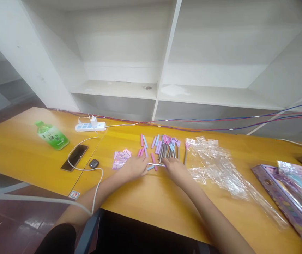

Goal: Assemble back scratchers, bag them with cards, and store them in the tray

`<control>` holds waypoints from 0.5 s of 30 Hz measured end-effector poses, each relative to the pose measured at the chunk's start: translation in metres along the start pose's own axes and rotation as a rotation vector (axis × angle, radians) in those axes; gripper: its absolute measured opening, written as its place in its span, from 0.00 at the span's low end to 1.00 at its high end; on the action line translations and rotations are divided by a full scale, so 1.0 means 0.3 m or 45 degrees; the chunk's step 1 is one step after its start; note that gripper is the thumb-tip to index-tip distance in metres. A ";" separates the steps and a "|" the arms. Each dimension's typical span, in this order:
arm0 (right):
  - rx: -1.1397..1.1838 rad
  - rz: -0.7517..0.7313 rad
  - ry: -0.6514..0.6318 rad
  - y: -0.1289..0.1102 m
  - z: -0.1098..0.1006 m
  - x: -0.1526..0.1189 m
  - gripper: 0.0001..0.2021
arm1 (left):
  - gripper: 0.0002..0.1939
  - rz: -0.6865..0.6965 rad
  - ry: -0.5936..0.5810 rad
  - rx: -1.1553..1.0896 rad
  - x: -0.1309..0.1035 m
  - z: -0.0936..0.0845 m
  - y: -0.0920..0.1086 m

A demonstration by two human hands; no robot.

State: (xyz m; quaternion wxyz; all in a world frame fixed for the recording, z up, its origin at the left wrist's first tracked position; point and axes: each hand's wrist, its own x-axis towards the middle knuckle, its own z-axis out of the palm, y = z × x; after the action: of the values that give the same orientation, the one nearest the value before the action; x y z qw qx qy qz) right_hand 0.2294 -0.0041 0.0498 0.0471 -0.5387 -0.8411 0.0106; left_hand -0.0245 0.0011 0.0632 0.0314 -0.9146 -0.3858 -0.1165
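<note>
Between my two hands runs the thin metal rod of a back scratcher [155, 164], level above the table. My left hand [136, 167] is closed on its left end, and my right hand [175, 170] grips the right end, where a bit of purple shows. Just beyond the right hand lies a bunch of back scratchers [170, 144] with pink, blue and purple hand-shaped heads on metal rods. Several coloured handle sleeves [153, 141] lie loose around the rod. Printed pink cards [118, 159] are beside my left hand. My fingertips are partly hidden.
Clear plastic bags [219, 162] spread to the right, before a purple box [278, 197] of packaged items. On the left are a green bottle [52, 135], a phone [74, 157], a small black device [94, 163] and a power strip [90, 126]. A white cable [100, 180] crosses near my left forearm.
</note>
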 end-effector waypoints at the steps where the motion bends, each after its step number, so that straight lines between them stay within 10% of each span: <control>1: -0.012 0.027 -0.014 -0.007 -0.010 0.010 0.09 | 0.14 0.030 0.015 0.044 0.007 -0.006 0.007; 10: -0.192 -0.027 -0.063 -0.072 -0.104 0.029 0.13 | 0.15 0.056 -0.161 0.111 0.034 -0.058 -0.037; 15: -0.189 0.250 -0.115 0.223 -0.146 -0.112 0.13 | 0.13 -0.128 -0.287 0.083 -0.084 -0.175 -0.249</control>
State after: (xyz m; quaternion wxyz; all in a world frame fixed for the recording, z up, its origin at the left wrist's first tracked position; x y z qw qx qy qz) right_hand 0.3079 -0.0078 0.0865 -0.0322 -0.6195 -0.7840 -0.0228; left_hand -0.1046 0.0282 0.1057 0.0118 -0.9000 -0.4358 -0.0017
